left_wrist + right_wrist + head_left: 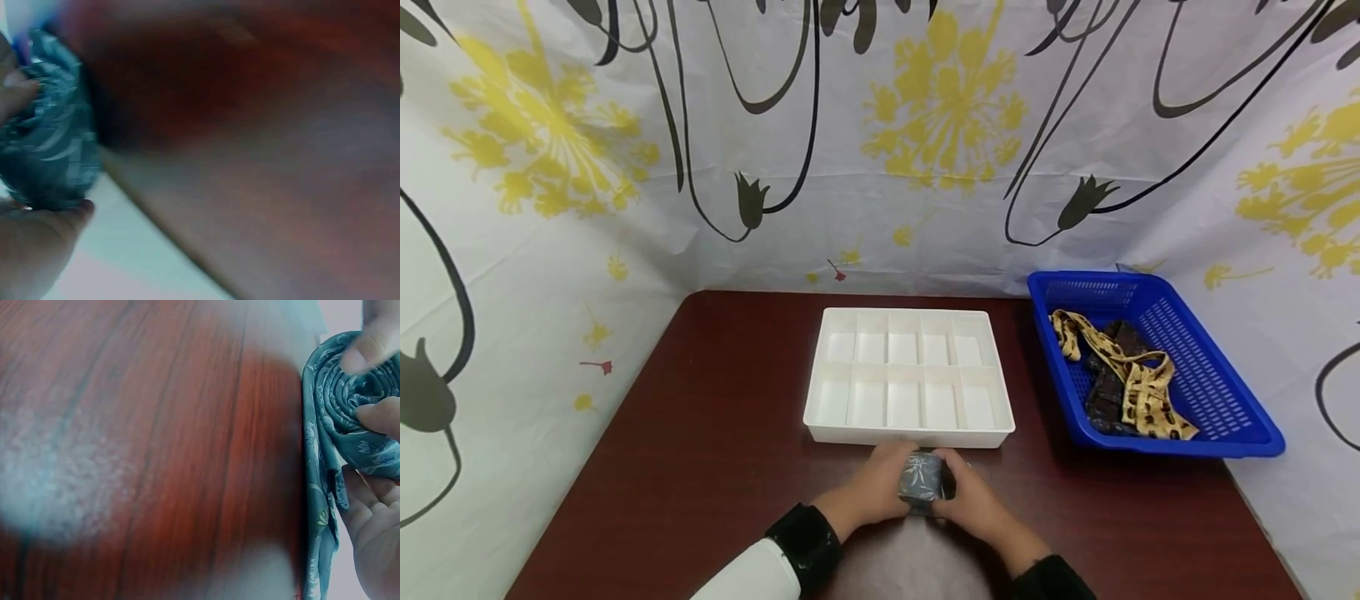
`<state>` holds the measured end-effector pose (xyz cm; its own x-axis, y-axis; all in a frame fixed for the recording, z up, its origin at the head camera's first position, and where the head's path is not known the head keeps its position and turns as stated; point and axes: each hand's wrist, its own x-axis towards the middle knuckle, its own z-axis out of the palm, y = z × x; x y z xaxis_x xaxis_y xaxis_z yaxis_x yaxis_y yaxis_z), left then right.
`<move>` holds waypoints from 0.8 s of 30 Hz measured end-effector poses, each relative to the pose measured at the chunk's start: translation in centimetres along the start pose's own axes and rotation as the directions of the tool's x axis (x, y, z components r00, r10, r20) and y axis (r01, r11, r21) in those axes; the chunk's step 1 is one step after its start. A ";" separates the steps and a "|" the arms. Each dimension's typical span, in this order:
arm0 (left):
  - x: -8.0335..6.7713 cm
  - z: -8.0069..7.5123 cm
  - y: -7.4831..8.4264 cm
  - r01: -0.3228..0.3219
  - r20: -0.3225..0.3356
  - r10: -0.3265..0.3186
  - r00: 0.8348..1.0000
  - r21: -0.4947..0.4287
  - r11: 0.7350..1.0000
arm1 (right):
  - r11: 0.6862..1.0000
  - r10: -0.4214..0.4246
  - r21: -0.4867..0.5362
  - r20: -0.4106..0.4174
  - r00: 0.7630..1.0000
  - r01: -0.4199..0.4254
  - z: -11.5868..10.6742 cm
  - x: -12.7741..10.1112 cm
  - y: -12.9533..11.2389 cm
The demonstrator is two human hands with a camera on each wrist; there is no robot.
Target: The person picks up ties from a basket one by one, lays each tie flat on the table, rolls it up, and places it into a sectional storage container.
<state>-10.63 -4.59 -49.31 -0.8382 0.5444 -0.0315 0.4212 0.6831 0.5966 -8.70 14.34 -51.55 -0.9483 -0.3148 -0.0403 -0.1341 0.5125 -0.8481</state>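
Before white tray (908, 433) | rolled tie (921, 482) between, gripped by left hand (880, 487), right hand (973, 498)

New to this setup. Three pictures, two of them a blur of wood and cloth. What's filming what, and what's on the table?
No machine here: a person works with bare hands, wearing three cameras. The wide picture comes from the head, looking down at a dark red wooden table. The two close-ups come from the wrists, which is why they look blurred and cropped.

On the table sit a white divided tray, its compartments empty, and to the right a blue basket with a leopard-print tie lying over darker cloth.

In front of the tray, the left hand and right hand together hold a rolled teal patterned tie. The right wrist view shows its spiral with fingers pinching it.
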 end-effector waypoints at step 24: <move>0.2 -0.2 0.6 0.048 0.004 -0.049 0.999 0.069 0.996 | 1.000 -0.028 0.004 0.007 1.000 0.028 0.0 0.0 0.5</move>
<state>-10.62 -4.18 -48.79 -0.8565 0.5123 -0.0634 0.4032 0.7406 0.5376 -8.78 14.61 -51.99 -0.9423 -0.3342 -0.0203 -0.1591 0.5003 -0.8511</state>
